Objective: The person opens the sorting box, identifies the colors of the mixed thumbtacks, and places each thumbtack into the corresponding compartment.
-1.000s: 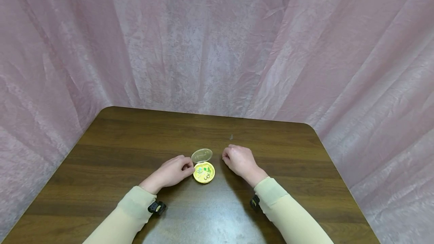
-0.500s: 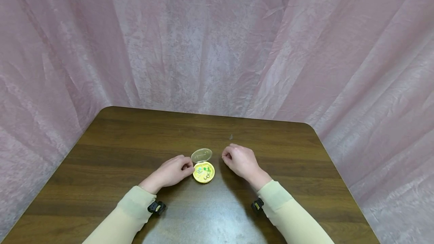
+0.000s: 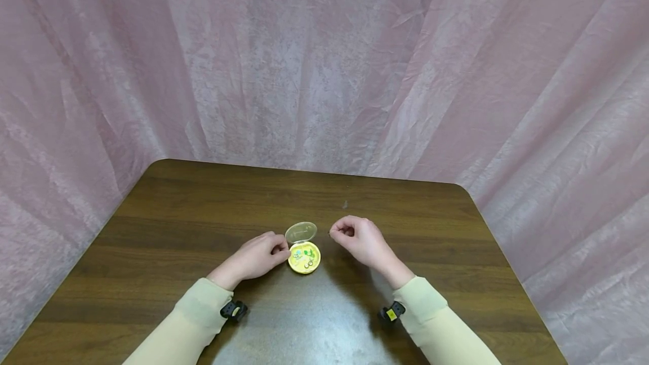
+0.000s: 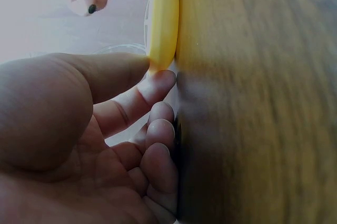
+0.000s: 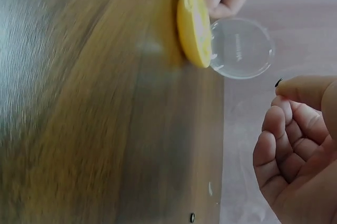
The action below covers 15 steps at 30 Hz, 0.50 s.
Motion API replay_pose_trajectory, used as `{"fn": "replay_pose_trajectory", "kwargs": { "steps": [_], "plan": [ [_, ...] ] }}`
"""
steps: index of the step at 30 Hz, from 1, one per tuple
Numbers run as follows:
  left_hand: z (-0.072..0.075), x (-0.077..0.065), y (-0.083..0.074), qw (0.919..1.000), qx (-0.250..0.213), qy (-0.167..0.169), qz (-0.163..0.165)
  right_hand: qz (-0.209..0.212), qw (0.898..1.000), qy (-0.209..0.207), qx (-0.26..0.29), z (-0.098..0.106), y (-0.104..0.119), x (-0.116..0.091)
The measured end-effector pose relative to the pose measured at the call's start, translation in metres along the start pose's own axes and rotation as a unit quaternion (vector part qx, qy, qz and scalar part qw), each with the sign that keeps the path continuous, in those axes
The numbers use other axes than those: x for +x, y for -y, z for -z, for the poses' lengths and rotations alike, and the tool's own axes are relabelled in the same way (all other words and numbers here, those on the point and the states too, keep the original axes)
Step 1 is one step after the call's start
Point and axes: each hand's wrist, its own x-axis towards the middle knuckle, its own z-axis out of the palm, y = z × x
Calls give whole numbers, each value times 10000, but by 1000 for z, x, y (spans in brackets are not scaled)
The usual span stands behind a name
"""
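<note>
A round yellow case (image 3: pixel 304 258) with a clear hinged lid (image 3: pixel 301 232) stands open on the table. Inside it are small dark rings and green and blue printed patches. My left hand (image 3: pixel 257 256) pinches the case's left rim between thumb and index finger, its other fingers resting by the tabletop. To the right of the case, my right hand (image 3: pixel 362 240) is raised off the table. Its thumb and index fingertip pinch a tiny black piece (image 5: pixel 278 82), also visible in the left wrist view; its exact shape is too small to tell.
The brown wooden table (image 3: pixel 203 201) extends on all sides of the case. A small dark ring (image 5: pixel 192 217) lies on it in the right wrist view, near a pale mark (image 5: pixel 210 188). A pink curtain (image 3: pixel 314 72) hangs behind the table.
My right hand has risen from the table and turned, coming slightly left toward the case with the tiny black piece in its fingertips. My left hand and the case have barely moved.
</note>
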Motion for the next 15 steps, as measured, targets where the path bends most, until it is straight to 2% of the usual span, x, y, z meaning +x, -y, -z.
{"fn": "replay_pose_trajectory", "kwargs": {
  "steps": [4, 6, 8, 11, 15],
  "plan": [
    [0, 0, 0, 10000, 17, -12, -25, -282, 9960, 204, 826, 3, 3, -1],
    [0, 0, 1, 10000, 18, -15, -31, -500, 9863, 369, 1531, 5, 5, -2],
    [0, 0, 1, 10000, 18, -21, -37, -752, 9703, 491, 2246, 7, 8, -3],
    [-1, 0, 1, 10000, 21, -30, -35, -966, 9380, 645, 3266, 9, 12, -4],
    [-1, 0, 1, 10000, 15, -29, -17, -1001, 8942, 790, 4291, 10, 15, -6]
  ]
}}
